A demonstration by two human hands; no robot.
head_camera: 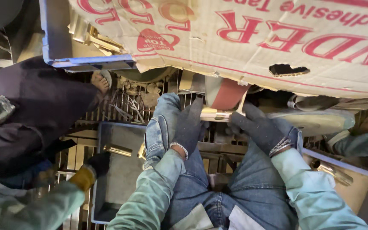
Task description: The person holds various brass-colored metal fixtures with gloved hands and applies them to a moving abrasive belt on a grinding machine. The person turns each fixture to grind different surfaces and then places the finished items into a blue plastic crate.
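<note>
Both my hands wear dark grey gloves. My left hand (189, 125) grips the left end of a short brass piece (214, 114). My right hand (258, 127) grips its right end. The brass piece is pressed against a reddish-brown sanding belt wheel (225, 93) just beyond my knees. I sit in blue jeans (218, 187) with pale green sleeves.
A large cardboard sheet (252, 38) with red print hangs over the wheel. A blue crate (60, 47) of brass parts stands at upper left. A grey tray (120, 166) with one brass part lies at left, a co-worker's gloved hand (94, 166) beside it. Another tray (346, 179) sits right.
</note>
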